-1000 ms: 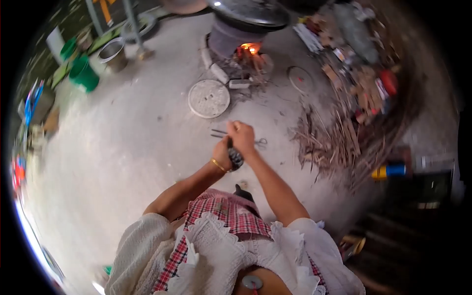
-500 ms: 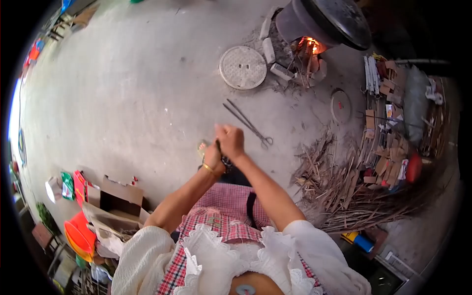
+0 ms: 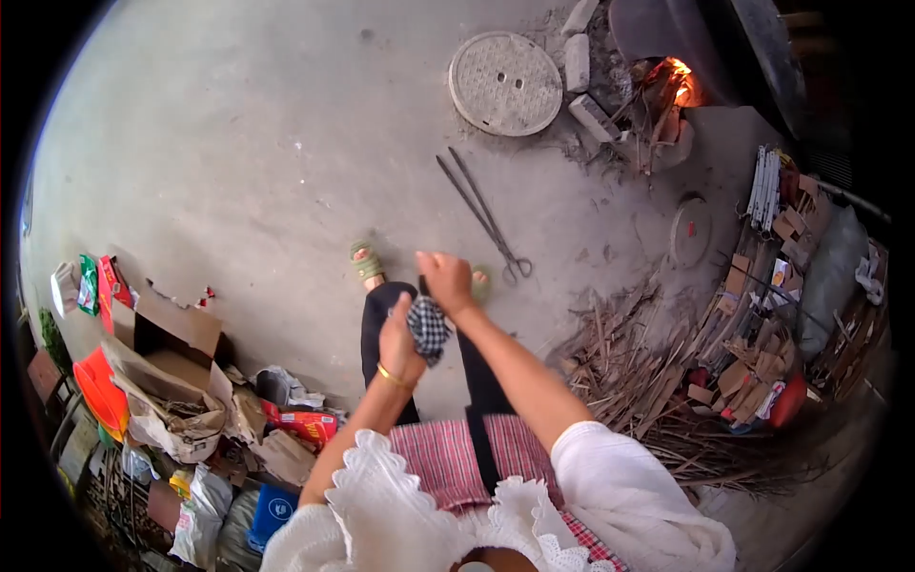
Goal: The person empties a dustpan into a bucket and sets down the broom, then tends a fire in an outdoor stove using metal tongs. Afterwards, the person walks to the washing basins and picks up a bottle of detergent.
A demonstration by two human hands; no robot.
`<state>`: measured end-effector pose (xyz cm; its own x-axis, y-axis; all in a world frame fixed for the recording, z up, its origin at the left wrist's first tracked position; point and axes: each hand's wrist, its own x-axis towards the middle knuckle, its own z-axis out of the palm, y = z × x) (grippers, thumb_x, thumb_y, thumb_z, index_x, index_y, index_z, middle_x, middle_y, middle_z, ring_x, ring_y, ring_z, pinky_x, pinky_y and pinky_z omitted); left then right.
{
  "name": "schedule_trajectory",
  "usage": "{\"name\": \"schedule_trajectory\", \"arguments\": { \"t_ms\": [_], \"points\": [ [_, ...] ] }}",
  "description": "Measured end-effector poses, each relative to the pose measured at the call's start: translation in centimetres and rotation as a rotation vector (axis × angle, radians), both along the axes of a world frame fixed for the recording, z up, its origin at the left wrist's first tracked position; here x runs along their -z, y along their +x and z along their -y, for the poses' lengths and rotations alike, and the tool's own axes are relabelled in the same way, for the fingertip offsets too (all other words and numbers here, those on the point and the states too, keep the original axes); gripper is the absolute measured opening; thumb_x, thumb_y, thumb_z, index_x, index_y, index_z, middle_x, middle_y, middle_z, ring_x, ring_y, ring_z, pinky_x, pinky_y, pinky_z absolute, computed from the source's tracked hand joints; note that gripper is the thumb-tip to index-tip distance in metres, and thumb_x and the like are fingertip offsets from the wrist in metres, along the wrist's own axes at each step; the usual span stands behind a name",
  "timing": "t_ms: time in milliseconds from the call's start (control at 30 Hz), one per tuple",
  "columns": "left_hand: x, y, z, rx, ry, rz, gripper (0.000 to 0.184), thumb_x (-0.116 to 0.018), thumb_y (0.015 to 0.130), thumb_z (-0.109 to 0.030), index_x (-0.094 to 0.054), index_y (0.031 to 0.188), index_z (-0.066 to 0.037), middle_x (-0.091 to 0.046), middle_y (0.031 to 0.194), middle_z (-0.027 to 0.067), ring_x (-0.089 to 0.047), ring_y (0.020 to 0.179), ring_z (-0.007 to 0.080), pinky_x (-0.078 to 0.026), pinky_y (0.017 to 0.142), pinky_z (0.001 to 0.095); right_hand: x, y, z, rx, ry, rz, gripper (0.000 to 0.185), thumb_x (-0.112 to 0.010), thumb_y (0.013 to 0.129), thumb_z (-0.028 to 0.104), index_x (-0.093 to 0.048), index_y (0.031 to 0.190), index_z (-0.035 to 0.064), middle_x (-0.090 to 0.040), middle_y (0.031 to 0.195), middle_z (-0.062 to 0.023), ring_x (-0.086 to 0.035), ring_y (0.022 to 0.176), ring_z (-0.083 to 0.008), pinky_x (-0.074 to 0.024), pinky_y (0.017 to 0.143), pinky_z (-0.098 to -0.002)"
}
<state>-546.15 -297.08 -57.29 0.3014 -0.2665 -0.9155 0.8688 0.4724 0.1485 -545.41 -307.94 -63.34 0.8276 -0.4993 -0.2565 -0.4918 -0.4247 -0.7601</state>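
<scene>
A small black-and-white checked cloth [image 3: 429, 330] is bunched up in front of my body. My left hand [image 3: 398, 341] is closed around its left side, thumb pointing up, with a gold bangle at the wrist. Just above, my right hand [image 3: 446, 284] is closed in a fist at the cloth's upper end, where a dark strip shows by the fingers. Beyond my hands, a pair of long metal fire tongs [image 3: 486, 217] lies on the concrete floor, touched by neither hand.
A fire [image 3: 681, 81] burns under a large pot [image 3: 667, 33], with bricks [image 3: 578, 63] beside it. A round manhole cover [image 3: 505, 84] lies nearby. Split firewood [image 3: 639, 353] is heaped at right. Cardboard boxes [image 3: 176, 329] and bags crowd the left.
The checked cloth has come into clear view between my hands, which have spread slightly apart. My view has shifted, showing my legs and green sandals and more of the clutter at left.
</scene>
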Motion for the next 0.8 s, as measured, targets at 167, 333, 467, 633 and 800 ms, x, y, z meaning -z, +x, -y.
{"name": "schedule_trajectory", "arguments": {
  "t_ms": [167, 333, 467, 633, 800],
  "points": [
    [9.2, -4.6, 2.4, -0.162, -0.017, -0.180, 0.029, -0.047, 0.088, -0.028, -0.054, 0.095, -0.001, -0.062, 0.087, 0.0100, -0.062, 0.076, 0.0221, -0.052, 0.067, 0.0327, 19.4, -12.0, 4.1, 0.169, 0.210, -0.405, 0.035, -0.055, 0.077, 0.031, -0.054, 0.060, 0.0005, -0.055, 0.057, -0.0190, -0.055, 0.048, -0.0309, -0.0431, 0.047, -0.0383],
    [19.7, -9.6, -0.2, -0.204, 0.053, -0.348, 0.030, -0.044, 0.089, -0.027, -0.055, 0.099, -0.001, -0.062, 0.095, 0.0117, -0.061, 0.083, 0.0232, -0.049, 0.076, 0.0332, 35.7, -23.3, 12.9, 0.373, 0.164, -0.750, 0.016, -0.064, 0.070, 0.019, -0.059, 0.071, 0.0045, -0.062, 0.073, -0.0150, -0.061, 0.072, -0.0278, -0.0472, 0.065, -0.0354],
    [22.3, -11.4, -0.5, -0.107, 0.278, -0.414, 0.034, -0.048, 0.087, -0.031, -0.057, 0.099, -0.001, -0.062, 0.097, 0.0113, -0.061, 0.084, 0.0227, -0.047, 0.079, 0.0330, 43.8, -27.4, 18.1, 0.179, -0.234, -0.750, 0.019, -0.061, 0.068, 0.012, -0.058, 0.086, 0.0060, -0.062, 0.080, -0.0144, -0.060, 0.077, -0.0330, -0.0469, 0.069, -0.0387],
    [21.5, -10.4, 0.7, 0.115, 0.398, -0.576, 0.031, -0.053, 0.083, -0.035, -0.057, 0.087, -0.005, -0.061, 0.080, 0.0056, -0.058, 0.072, 0.0154, -0.045, 0.070, 0.0288, 47.4, -26.8, 20.9, -0.167, -0.429, -0.892, 0.025, -0.056, 0.072, 0.011, -0.051, 0.096, 0.0073, -0.061, 0.082, -0.0160, -0.060, 0.077, -0.0342, -0.0465, 0.067, -0.0430],
    [21.3, -9.6, 1.8, 0.095, 0.358, -0.506, 0.025, -0.053, 0.083, -0.032, -0.055, 0.083, -0.006, -0.062, 0.079, 0.0057, -0.058, 0.072, 0.0170, -0.046, 0.070, 0.0294, 45.8, -25.5, 22.6, -0.642, -0.424, -0.908, 0.018, -0.046, 0.081, 0.021, -0.051, 0.090, 0.0065, -0.061, 0.078, -0.0160, -0.060, 0.070, -0.0340, -0.0464, 0.060, -0.0451]
  ]
}}
